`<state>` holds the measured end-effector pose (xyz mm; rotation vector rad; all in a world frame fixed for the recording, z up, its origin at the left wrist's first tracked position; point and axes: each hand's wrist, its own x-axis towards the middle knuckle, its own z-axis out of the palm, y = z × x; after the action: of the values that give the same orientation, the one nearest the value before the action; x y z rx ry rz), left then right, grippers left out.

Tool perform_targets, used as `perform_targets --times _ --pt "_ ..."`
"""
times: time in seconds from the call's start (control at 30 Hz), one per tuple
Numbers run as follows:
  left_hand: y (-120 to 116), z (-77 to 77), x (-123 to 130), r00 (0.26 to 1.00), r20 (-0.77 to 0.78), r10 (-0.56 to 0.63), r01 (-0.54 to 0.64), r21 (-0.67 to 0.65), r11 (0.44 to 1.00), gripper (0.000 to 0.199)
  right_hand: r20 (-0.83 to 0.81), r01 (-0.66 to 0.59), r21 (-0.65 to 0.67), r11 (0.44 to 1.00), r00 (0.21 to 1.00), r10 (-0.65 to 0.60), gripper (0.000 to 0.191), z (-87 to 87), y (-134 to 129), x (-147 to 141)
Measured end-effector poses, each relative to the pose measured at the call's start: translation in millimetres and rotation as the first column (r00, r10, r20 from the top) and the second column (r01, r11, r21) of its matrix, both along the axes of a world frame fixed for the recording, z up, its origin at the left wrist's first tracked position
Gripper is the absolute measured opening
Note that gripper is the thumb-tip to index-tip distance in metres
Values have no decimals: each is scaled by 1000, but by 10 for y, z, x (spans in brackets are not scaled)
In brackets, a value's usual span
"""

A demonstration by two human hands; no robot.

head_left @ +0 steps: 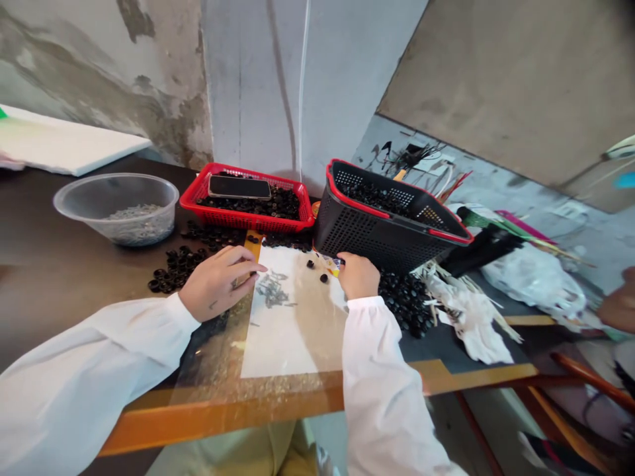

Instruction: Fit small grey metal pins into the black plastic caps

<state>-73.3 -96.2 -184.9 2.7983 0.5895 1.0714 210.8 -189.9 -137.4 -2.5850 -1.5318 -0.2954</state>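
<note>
A white sheet (282, 340) lies on the table, with a patch of small grey metal pieces (274, 289) on its left part and two black round parts (324, 278) near its top. Just left of the metal pieces, my left hand (221, 281) hovers at the sheet's edge, fingers bent and slightly apart, nothing visible between them. My right hand (358, 276) is closed around a small yellow and white item (333, 264) at the sheet's upper right. Loose black parts (176, 270) lie beyond my left hand, and another pile (405, 301) lies right of my right hand.
Behind stand a clear plastic bowl (116, 205) of metal pieces, a red basket (248, 218) of black parts with a phone (239, 187) on top, and a tall black basket (377, 231). Plastic bags (536, 277) and part of another person's hand (620, 304) are at the right.
</note>
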Motion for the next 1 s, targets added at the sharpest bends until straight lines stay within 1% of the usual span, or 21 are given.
perform_targets --times 0.07,0.13,0.2,0.27,0.4,0.47,0.53,0.63,0.7,0.77,0.87,0.93,0.97,1.0 --pt "7 -13 5 999 -34 23 -22 19 1000 23 50 -59 4 998 997 58 32 -39 18 -44" --pt "23 -20 2 996 -66 67 -67 11 998 25 80 -145 53 988 987 141 29 -66 43 -136" --pt "56 -26 -16 990 -79 117 -119 -21 993 26 68 -216 80 973 975 211 26 -98 73 -226" --pt "107 -32 -47 983 -74 170 -174 -55 983 29 40 -272 75 959 962 270 26 -146 103 -285" --pt "229 -42 -116 961 -64 270 -274 -84 958 30 -10 -337 49 940 941 337 22 -243 144 -313" --pt "275 -56 -128 965 -70 253 -259 -105 960 29 -34 -364 47 930 930 366 21 -262 148 -319" --pt "298 -78 -118 981 -84 174 -185 -144 972 30 -41 -379 44 924 924 381 22 -260 144 -339" --pt "292 -117 -80 992 -117 46 -68 -187 980 32 -27 -373 32 927 927 374 24 -236 130 -382" --pt "278 -135 -58 990 -141 14 -41 -190 981 31 -13 -354 27 935 935 355 26 -213 116 -393" --pt "268 -141 -46 987 -158 2 -34 -196 980 29 10 -306 20 952 952 306 27 -178 93 -371" --pt "256 -127 -41 985 -172 18 -56 -217 975 27 60 -167 -21 986 984 168 21 -104 46 -288" --pt "239 -107 -39 982 -173 76 -115 -226 967 25 100 -102 -16 995 990 103 22 -58 25 -238" --pt "227 -97 -37 979 -170 115 -153 -234 960 24 115 -108 11 994 988 106 23 -43 22 -224" --pt "215 -88 -34 975 -162 155 -192 -245 950 23 122 -147 45 988 983 141 26 -36 24 -221"
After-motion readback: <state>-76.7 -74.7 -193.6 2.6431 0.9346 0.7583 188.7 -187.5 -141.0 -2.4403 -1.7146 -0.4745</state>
